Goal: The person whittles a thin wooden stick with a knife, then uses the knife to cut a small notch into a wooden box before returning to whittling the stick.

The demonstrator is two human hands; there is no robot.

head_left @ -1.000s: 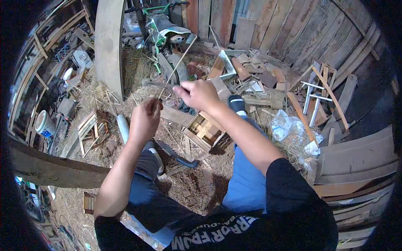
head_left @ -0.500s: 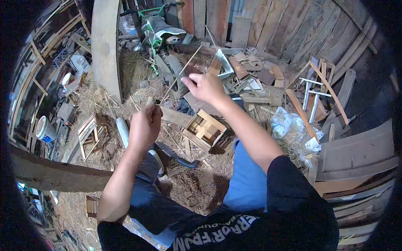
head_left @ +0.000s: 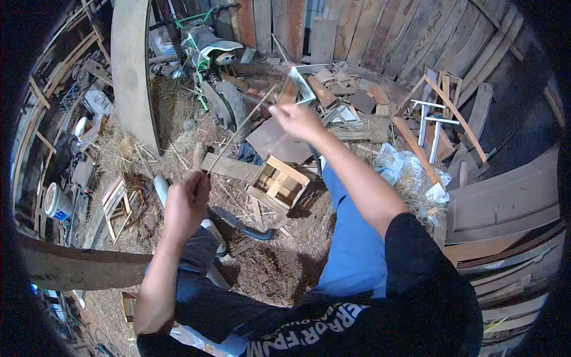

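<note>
My left hand point(head_left: 188, 201) is closed round the lower end of a thin wooden stick point(head_left: 242, 127), which slants up and away to the right. Beyond its upper part, my right hand point(head_left: 299, 122) is closed on what looks like a knife point(head_left: 254, 99); its blade is blurred and points left across the stick. Below and between the hands, a small slatted wooden crate point(head_left: 266, 199) sits on the straw-covered ground. Near my left foot lies a curved dark tool point(head_left: 242, 225).
A slatted wooden frame point(head_left: 124, 199) lies at left, with a white bucket point(head_left: 57, 202) farther out. A tall board point(head_left: 132, 77) stands ahead, beside a green-and-white motorbike point(head_left: 208, 44). Wood scraps point(head_left: 339, 98) and a plastic bag point(head_left: 407, 169) lie to the right.
My hands have moved farther apart: the left lower and toward me, the right slightly to the right along with the knife. The view has shifted a little to the right.
</note>
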